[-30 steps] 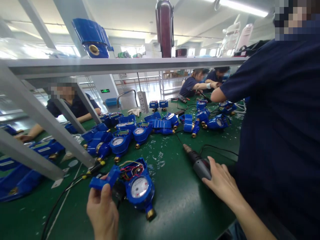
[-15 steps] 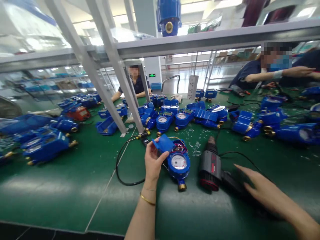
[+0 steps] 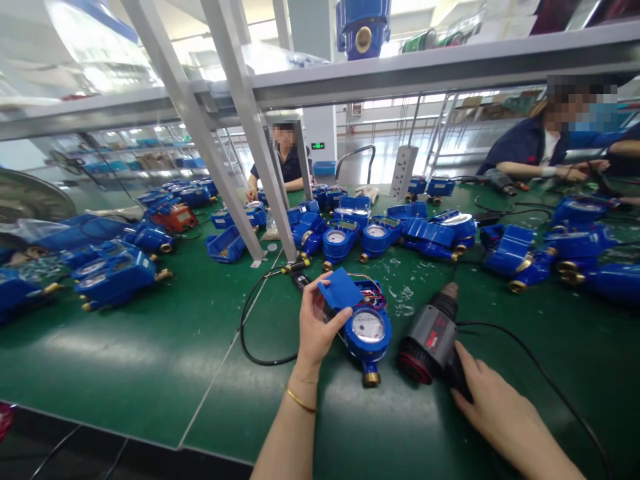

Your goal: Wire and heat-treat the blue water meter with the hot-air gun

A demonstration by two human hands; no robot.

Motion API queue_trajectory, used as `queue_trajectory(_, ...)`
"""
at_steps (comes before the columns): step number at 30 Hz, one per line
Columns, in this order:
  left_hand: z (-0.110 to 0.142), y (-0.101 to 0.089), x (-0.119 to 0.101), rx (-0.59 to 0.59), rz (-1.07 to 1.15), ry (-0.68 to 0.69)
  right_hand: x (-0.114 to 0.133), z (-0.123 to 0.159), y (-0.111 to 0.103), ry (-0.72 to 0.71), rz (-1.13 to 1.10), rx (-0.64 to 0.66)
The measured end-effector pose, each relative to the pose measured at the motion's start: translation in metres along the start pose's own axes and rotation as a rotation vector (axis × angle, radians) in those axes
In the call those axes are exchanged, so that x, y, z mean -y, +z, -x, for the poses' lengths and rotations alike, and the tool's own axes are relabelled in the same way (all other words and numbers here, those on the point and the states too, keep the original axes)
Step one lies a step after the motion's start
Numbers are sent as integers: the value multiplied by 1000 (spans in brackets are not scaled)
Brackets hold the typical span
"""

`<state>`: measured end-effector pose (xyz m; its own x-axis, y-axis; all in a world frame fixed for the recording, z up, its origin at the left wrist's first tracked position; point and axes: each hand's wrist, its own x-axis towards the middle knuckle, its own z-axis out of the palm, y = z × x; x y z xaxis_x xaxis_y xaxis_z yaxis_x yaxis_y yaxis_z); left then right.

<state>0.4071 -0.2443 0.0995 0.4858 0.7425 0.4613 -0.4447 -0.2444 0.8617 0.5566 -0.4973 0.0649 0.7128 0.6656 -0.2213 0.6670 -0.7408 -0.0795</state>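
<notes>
My right hand (image 3: 493, 407) has closed on the driver (image 3: 431, 335) at lower right. My left hand (image 3: 316, 325) pinches the meter's (image 3: 369, 330) cover (image 3: 341, 291), frame centre. Next, I judge: bring the driver over.

A water meter (image 3: 369, 333) lay on the desk (image 3: 150, 360) in front of the person, with an open cover (image 3: 341, 291) standing at its left rear edge. The left hand (image 3: 317, 327) sat just left of the meter, touching that cover. Just right of the meter lay an electric screwdriver (image 3: 430, 337), its cord (image 3: 530, 360) trailing off to the right, and the right hand (image 3: 493, 407) rested on its near end. Behind these a row of meters (image 3: 380, 233) stretched across the desk, and further meters (image 3: 115, 273) lay far left. A shelf (image 3: 400, 67) ran overhead, carried on slanted struts (image 3: 250, 133)
</notes>
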Motion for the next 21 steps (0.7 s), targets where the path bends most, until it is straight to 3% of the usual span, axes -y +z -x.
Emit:
queue_trajectory(3, -1, 0, 0, 0, 104, -61, 12, -3, 0, 26, 69, -58)
queue_trajectory(6, -2, -1, 1, -24, 226, -168, 7, -6, 7, 36, 135, -118)
queue_trajectory(10, -1, -4, 5, -32, 323, -271, -16, -9, 22, -56, 103, -226)
queue_trajectory(15, 0, -7, 7, -24, 341, -292, -51, -21, 31, -176, 44, -407)
queue_trajectory(21, -1, -6, 8, -26, 289, -257, -88, -28, 33, -174, -65, -406)
